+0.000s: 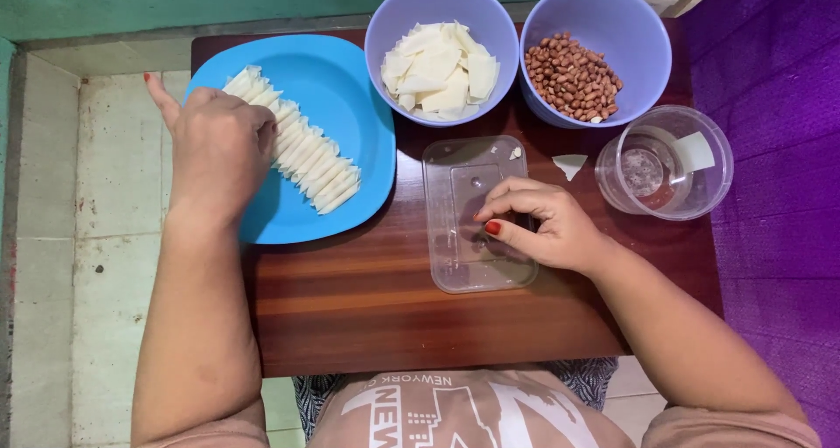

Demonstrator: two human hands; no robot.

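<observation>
The fingers (262,137) of the left hand (217,150) are curled down on the row of folded white wrappers (302,155) on the blue plate (350,89), touching its upper end; whether they pinch one piece I cannot tell. The fingers (507,205) of the right hand (542,225) are bent together over the clear plastic lid (468,212) on the bench (376,299), and I cannot see anything between them. Behind stand a bowl of flat white wrapper pieces (437,67), a bowl of peanuts (573,76) and a clear cup (665,164); one small wrapper scrap (569,164) lies on the bench. I judge the step in hand is arranging a folded piece in the row. Any further handling calls for a light touch, because the thin pieces lean on each other.
</observation>
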